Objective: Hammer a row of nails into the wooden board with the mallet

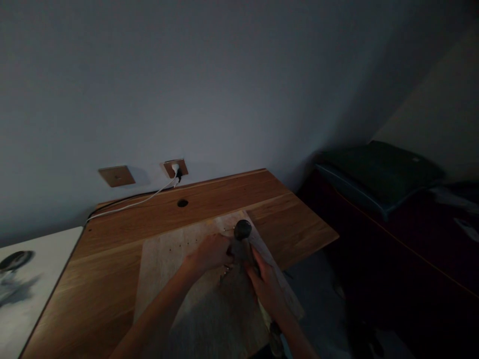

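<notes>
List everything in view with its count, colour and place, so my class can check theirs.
Wall: one, greyish, behind the table
Wall plates: two, brownish, low on the wall
Cables: two, white and black, along the table's back
Table: one, brown wood, centre
Hole: one, dark, near the table's back
White surface: one, left edge, bearing a dark round thing
Board: one, pale, on the table
Dots: four visible, dark, in a row on the board
Small metal pieces: count unclear, on the board
Cushion: one, dark green, right
Cover: one, dark red, under the cushion
Hammer: one, dark head, in the right grip
Left grip: one, bare, over the board
Right grip: one, bare, around the hammer's handle
</notes>
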The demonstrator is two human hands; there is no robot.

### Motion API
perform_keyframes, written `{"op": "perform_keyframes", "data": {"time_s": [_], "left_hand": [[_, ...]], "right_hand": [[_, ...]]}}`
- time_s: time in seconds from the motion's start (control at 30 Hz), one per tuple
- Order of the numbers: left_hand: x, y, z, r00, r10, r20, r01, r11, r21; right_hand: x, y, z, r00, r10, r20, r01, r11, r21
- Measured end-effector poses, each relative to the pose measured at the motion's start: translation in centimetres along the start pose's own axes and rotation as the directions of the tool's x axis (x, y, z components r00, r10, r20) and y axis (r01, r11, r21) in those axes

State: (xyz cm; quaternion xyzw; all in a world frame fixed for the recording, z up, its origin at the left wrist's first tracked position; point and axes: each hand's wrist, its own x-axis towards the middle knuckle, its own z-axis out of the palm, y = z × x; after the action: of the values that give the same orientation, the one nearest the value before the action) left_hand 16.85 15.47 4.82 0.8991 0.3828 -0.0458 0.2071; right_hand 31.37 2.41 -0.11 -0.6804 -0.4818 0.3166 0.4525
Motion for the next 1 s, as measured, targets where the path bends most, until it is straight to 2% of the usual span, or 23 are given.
{"op": "perform_keyframes", "data": {"time_s": [0.1, 0.23, 0.3, 0.37, 0.47, 0.53, 0.6, 0.67, 0.73, 0.83, 1.0], "left_hand": [[-0.2, 1.2, 0.5, 0.996, -0.075, -0.041, 0.075, 0.997, -0.01], [-0.1, 2.0, 0.9, 0.99, -0.105, -0.09, 0.105, 0.994, -0.002], [-0.1, 1.0, 0.7, 0.983, -0.144, -0.113, 0.142, 0.989, -0.028], [-0.3, -1.1, 0.3, 0.965, -0.192, -0.179, 0.178, 0.98, -0.089], [-0.3, -4.9, -0.2, 0.928, -0.19, -0.321, 0.112, 0.963, -0.245], [0.0, -7.1, -0.1, 0.914, -0.183, -0.363, 0.051, 0.938, -0.344], [0.4, -8.5, 0.1, 0.901, -0.144, -0.41, -0.022, 0.927, -0.375], [0.9, -9.2, 0.6, 0.89, -0.068, -0.45, -0.108, 0.929, -0.354], [1.4, -9.4, 0.9, 0.897, -0.006, -0.441, -0.157, 0.93, -0.332], [1.7, -9.3, 1.3, 0.924, 0.0, -0.383, -0.143, 0.928, -0.345], [1.8, -9.6, 1.6, 0.921, 0.037, -0.389, -0.198, 0.902, -0.383]], "right_hand": [[0.0, -0.2, -0.1, 1.0, -0.005, 0.007, 0.005, 1.0, 0.018], [0.1, -0.4, -0.2, 1.0, -0.022, 0.002, 0.022, 1.0, 0.01], [0.0, -0.4, -0.2, 0.999, 0.025, 0.031, -0.026, 1.0, 0.014], [-0.1, -0.4, -0.1, 0.99, 0.108, 0.094, -0.111, 0.993, 0.033], [-0.3, -0.4, 0.0, 0.974, 0.17, 0.15, -0.185, 0.978, 0.094], [-0.3, -0.4, 0.1, 0.976, 0.157, 0.151, -0.178, 0.974, 0.138], [-0.2, -0.4, 0.2, 0.977, 0.151, 0.151, -0.174, 0.973, 0.153], [-0.2, -0.4, 0.2, 0.976, 0.158, 0.151, -0.179, 0.974, 0.139], [-0.2, -0.5, 0.2, 0.975, 0.173, 0.141, -0.191, 0.974, 0.126], [-0.4, -0.7, 0.1, 0.973, 0.184, 0.137, -0.2, 0.972, 0.119], [-0.5, -1.7, -0.1, 0.974, 0.195, 0.115, -0.206, 0.975, 0.087]]}}
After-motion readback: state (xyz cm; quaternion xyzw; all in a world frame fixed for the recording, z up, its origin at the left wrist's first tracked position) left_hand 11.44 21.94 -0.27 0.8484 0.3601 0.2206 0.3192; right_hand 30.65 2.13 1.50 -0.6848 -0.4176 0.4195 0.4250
